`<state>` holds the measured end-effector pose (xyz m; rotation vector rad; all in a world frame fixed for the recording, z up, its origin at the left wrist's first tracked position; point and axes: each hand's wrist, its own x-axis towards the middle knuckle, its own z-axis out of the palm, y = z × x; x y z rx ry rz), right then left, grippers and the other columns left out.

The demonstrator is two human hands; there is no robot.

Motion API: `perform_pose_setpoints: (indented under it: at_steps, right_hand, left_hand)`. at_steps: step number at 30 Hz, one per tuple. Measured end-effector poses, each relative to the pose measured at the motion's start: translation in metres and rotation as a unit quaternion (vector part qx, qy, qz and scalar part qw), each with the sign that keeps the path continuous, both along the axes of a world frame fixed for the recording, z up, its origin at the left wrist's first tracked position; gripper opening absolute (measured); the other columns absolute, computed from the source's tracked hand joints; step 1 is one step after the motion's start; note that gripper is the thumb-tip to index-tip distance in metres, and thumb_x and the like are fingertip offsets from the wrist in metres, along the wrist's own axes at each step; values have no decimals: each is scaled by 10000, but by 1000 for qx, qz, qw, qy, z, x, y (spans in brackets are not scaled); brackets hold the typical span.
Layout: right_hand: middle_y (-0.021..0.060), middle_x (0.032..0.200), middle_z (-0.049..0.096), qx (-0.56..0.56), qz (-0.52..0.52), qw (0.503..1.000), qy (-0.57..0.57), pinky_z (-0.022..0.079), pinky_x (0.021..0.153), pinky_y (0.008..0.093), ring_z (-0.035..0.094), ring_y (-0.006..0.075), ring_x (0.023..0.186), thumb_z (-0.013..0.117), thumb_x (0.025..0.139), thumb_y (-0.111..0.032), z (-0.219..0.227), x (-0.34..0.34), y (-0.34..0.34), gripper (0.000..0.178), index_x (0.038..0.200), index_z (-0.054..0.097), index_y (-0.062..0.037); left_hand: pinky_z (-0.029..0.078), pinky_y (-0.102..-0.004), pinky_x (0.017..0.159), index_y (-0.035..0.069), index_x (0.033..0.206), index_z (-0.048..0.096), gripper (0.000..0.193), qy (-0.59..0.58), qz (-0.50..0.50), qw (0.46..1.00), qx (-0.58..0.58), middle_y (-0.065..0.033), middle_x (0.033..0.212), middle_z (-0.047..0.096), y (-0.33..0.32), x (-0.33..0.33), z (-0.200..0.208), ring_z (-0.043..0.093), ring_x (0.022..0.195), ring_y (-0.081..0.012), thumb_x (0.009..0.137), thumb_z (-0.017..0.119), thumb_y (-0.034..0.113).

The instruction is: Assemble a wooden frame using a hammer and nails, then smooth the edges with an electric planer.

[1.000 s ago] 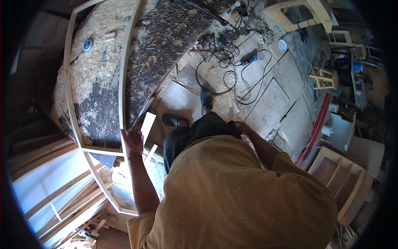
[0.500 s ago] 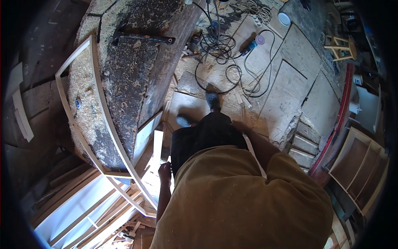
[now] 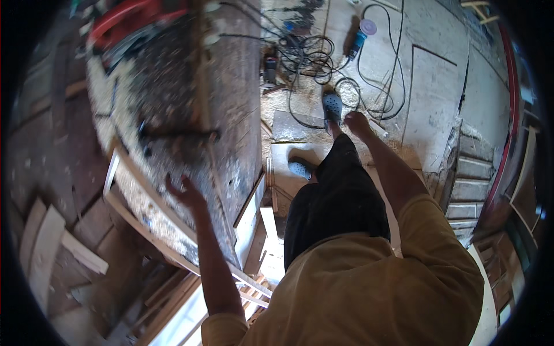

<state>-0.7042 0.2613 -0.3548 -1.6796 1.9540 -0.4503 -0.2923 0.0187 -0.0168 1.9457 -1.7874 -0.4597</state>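
Wooden frame (image 3: 158,196) is lying over the near left part of the workbench (image 3: 234,121), its rails running down past the bottom end, probably because the flat top is giving it broad support. My left hand (image 3: 189,197) is hanging just beside its right rail, fingers spreading apart and holding nothing I am seeing; blur is hiding whether they are touching anything. My right hand (image 3: 358,124) is hanging over the floor, perhaps balancing me, its fingers curling inward; I cannot tell whether they are pinching something small. Farther up the bench, one dark long tool (image 3: 184,135) is lying crosswise and one red power tool (image 3: 130,23) is sitting, likely parked out of the way. Counting outward, I am finding one frame, three pale offcuts (image 3: 49,248) at the left, one blue grinder (image 3: 357,46) with one pale disc (image 3: 367,26) beside tangled black cords (image 3: 309,68), and two clogs (image 3: 332,106) on my feet.
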Motion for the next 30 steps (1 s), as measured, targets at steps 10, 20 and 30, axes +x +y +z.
perform_pose_setpoints:
  at_steps: [10,20,30]
  right_hand:
    - [163,806,673,159,20,986,44,515,689,434,651,333,769,500,792,-199,-260,-11,-181,249,726,692,-56]
    - [158,916,643,193,-395,893,-101,497,732,432,622,287,842,524,853,-261,-441,44,-249,227,893,609,-55]
    - [150,687,613,208,15,962,-177,491,590,429,617,331,653,603,805,-294,-216,30,-53,252,791,646,-46]
  left_hand:
    - [287,-413,1090,27,1379,298,652,21,62,977,202,-173,1393,352,-35,110,-91,353,1286,-306,896,535,397]
    - [248,-425,1098,22,1390,283,611,-21,-20,960,279,-164,1424,306,-58,124,-219,299,1312,-310,929,463,382]
    - [210,-436,1106,18,1401,269,574,127,-119,957,234,-156,1455,260,-43,50,-203,245,1339,-313,962,392,367]
